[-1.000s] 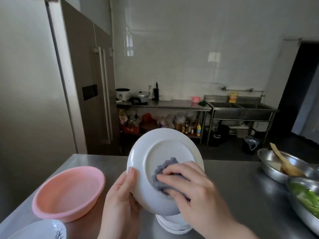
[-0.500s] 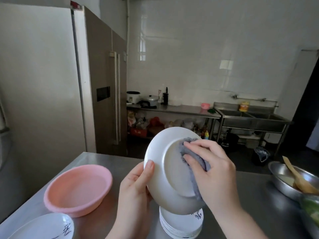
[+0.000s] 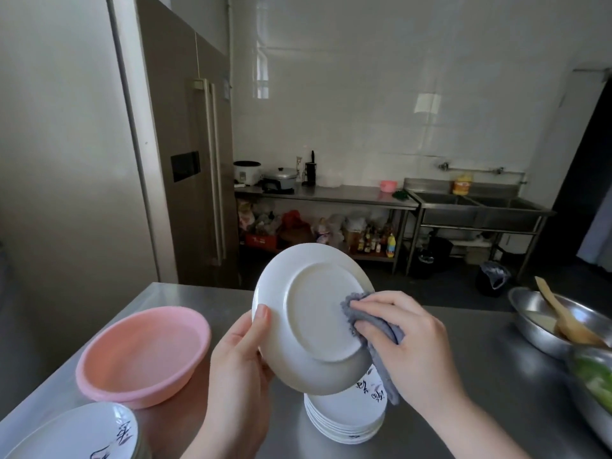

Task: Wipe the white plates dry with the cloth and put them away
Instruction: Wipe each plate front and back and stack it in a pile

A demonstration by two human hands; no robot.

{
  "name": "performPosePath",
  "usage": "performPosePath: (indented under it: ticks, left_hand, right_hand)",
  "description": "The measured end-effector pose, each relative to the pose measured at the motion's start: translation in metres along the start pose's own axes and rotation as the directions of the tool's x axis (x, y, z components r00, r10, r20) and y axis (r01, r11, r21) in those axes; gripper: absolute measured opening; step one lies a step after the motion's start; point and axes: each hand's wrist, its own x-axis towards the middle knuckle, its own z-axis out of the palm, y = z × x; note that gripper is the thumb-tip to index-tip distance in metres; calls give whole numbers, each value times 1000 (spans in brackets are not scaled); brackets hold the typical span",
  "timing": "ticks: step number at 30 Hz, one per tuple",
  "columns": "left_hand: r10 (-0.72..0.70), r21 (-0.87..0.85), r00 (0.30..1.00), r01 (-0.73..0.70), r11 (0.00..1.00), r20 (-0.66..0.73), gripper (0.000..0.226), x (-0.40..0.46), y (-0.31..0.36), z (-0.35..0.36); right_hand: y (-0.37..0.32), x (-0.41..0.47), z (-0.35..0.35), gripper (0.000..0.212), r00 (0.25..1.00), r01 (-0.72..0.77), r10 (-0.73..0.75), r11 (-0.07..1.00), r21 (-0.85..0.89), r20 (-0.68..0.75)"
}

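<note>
Holding the white plate (image 3: 314, 316) tilted with its underside toward you, your left hand (image 3: 238, 369) grips its left rim, thumb curled over the edge and the other fingers hidden behind it. Your right hand (image 3: 407, 339) pinches the grey cloth (image 3: 361, 313) against the plate's right edge, fingertips pressing it onto the underside while the cloth wraps round the rim and hangs down below. You have the plate raised above a stack of white plates (image 3: 346, 415) that sits on the steel table (image 3: 463, 376), directly under its lower rim. To your left, a pink basin (image 3: 142, 352) stands near the table's left edge, and another plate with black markings (image 3: 76, 435) sits at the near left corner, just beside the basin. On your right, a steel bowl with a wooden spatula (image 3: 559, 313) and a second bowl of greens (image 3: 592, 379) crowd the right edge. Bare table lies between the stack and those bowls, and behind the stack up to the far edge.
</note>
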Motion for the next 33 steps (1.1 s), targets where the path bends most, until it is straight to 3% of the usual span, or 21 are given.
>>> performPosePath:
  ticks: [3,6,12,15,16,19,21,26,30,33]
  left_hand:
    - [87,91,996,-89,992,23,34,2,-2,-1]
    - [123,156,989,-134,979,82,31,-3,-10,4]
    - [161,212,978,-186,959,130,27,0,-14,-2]
    - [137,211,975,-174,962,177,32,-2,-14,-5]
    - [131,209,974,-169,963,182,36,-3,-15,-6]
    - [135,192,975,-169,967,178,41,-2,-15,-9]
    - [117,190,979,-148,970,167,40,0,-15,-12]
    - [-22,51,995,17,999,100,37,6,-14,-17]
    - [-108,-179,993,100,979,-37,29,10,-13,-14]
    - [-229,-415,952,128,901,-203,19,12,-13,-5]
  right_hand:
    - [-9,16,0,30,990,-63,81,987,146,-119]
    - [-24,31,11,25,988,-55,64,996,69,-137]
    - [-32,17,29,30,972,235,-235,972,-14,24]
    - [-22,35,20,28,996,29,-21,996,90,-88]
    - [-23,38,20,28,995,21,-14,997,72,-99]
    - [-35,28,33,29,960,278,-279,959,-56,4]
    - [-33,26,37,29,930,363,-360,931,-37,72]
    - [-4,48,18,28,999,-37,38,985,166,-1]
    - [19,30,16,27,982,-158,175,965,210,-69]
    - [26,-1,27,29,952,-171,213,966,194,-221]
